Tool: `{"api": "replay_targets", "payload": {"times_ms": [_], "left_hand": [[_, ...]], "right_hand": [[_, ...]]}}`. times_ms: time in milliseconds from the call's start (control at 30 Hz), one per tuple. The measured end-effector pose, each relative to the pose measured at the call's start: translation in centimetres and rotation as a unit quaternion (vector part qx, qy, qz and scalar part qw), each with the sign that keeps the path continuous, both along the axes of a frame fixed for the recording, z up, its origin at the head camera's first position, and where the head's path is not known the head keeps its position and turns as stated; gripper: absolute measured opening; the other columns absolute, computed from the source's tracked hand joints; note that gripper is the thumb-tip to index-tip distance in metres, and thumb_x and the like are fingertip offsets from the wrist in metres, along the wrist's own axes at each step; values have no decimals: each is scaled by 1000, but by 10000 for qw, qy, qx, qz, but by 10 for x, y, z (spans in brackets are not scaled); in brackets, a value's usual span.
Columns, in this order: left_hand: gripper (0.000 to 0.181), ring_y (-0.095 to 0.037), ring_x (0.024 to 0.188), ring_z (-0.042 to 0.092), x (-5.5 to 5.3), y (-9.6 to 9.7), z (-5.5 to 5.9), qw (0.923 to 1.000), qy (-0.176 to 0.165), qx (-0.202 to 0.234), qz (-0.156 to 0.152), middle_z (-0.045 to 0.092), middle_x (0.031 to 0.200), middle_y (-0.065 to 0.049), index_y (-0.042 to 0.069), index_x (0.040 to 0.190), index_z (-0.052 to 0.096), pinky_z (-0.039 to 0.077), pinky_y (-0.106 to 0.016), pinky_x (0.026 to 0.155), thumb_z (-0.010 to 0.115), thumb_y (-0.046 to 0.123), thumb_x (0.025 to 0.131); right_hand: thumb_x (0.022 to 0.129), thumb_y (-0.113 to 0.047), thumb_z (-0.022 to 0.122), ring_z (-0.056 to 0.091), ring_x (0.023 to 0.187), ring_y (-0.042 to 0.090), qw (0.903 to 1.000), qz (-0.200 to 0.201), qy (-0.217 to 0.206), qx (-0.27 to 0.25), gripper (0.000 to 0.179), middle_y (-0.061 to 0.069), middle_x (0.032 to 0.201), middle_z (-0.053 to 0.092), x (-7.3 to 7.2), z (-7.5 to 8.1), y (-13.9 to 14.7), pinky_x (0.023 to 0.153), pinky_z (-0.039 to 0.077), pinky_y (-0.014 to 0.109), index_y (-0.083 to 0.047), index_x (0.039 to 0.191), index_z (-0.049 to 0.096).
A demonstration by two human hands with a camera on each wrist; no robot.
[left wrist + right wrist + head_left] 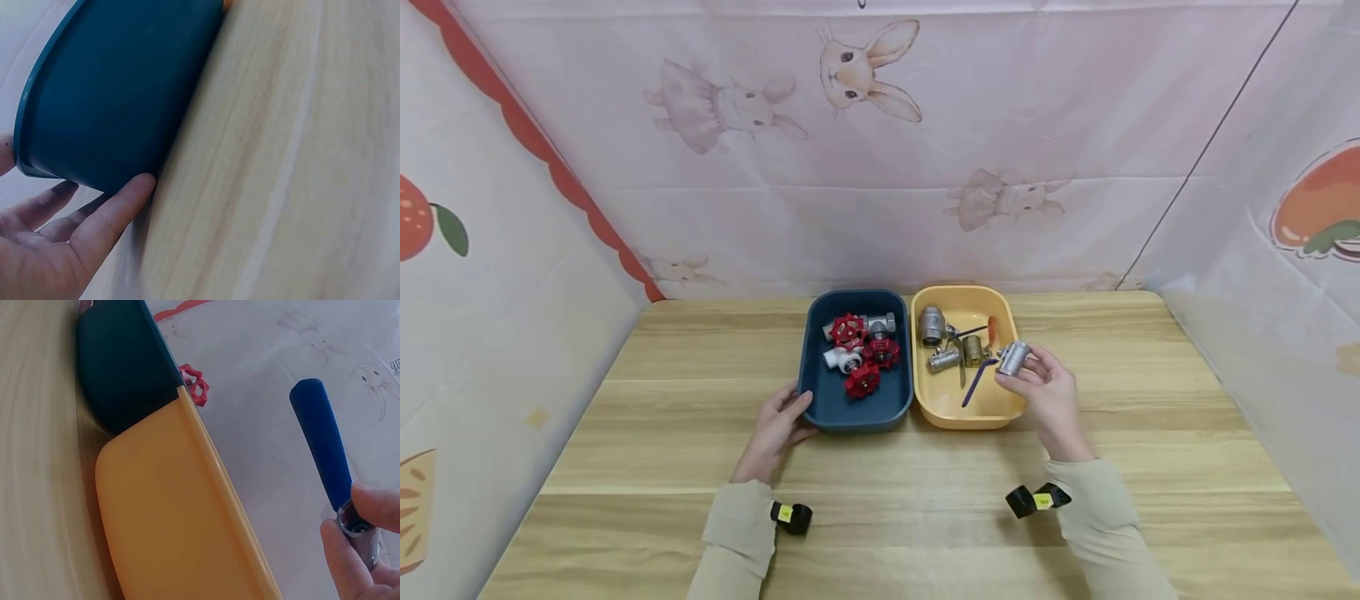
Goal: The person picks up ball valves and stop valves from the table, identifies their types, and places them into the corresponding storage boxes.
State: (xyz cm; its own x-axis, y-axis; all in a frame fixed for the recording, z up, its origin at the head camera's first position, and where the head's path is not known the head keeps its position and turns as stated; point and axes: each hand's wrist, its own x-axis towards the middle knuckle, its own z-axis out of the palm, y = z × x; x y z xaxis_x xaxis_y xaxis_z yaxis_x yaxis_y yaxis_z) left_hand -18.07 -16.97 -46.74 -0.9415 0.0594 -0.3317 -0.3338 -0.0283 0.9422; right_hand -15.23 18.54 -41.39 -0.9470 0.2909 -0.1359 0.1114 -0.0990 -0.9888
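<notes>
My right hand pinches a silver ball valve between thumb and fingers, over the right edge of the yellow bin. The valve's blue lever handle points away from the hand, and its open bore shows in the right wrist view. My left hand grips the dark blue bin at its front left corner, thumb at the rim and fingers against the outer wall. Inside the blue bin lie several valves with red handwheels, one with a white body.
The yellow bin holds several lever valves: a large silver one, a smaller silver one and a brass one. Both bins stand side by side near the back of the wooden table. Behind it hangs a rabbit-print cloth.
</notes>
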Motion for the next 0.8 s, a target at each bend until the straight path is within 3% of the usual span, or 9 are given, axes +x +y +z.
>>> {"api": "replay_targets", "payload": {"times_ms": [233, 400, 633, 800], "left_hand": [[55, -27, 114, 50, -6, -3, -11, 9997, -201, -4, 101, 41, 136, -16, 9, 141, 33, 51, -40, 79, 54, 26, 93], [61, -26, 112, 50, -8, -7, -18, 9996, -165, 201, 126, 44, 134, -12, 11, 140, 36, 51, -40, 78, 60, 31, 88], [52, -31, 114, 49, -4, -1, -5, 9998, -178, 51, 111, 39, 137, -18, 6, 141, 31, 49, -43, 83, 50, 21, 95], [58, -22, 108, 54, -4, -4, -10, 9998, -152, 27, 107, 42, 135, -15, 9, 139, 36, 51, -39, 79, 57, 31, 90]], "right_hand": [[72, 11, 69, 58, 79, 4, 9994, -315, 22, -146, 67, 0, 95, 55, -11, -4, -10, 72, 50, 17, 3, 131, 40], [72, 11, 69, 59, 77, 4, 9981, -548, -13, -267, 62, 1, 92, 56, -16, -8, -17, 69, 49, 17, 4, 127, 42], [71, 13, 68, 60, 76, 4, 9955, -884, 167, -303, 63, 12, 102, 54, -18, -12, -28, 70, 51, 18, 5, 127, 41], [71, 8, 72, 59, 78, 6, 9941, -1027, 363, -12, 59, 13, 106, 55, -16, -13, -34, 71, 50, 17, 4, 124, 47]]}}
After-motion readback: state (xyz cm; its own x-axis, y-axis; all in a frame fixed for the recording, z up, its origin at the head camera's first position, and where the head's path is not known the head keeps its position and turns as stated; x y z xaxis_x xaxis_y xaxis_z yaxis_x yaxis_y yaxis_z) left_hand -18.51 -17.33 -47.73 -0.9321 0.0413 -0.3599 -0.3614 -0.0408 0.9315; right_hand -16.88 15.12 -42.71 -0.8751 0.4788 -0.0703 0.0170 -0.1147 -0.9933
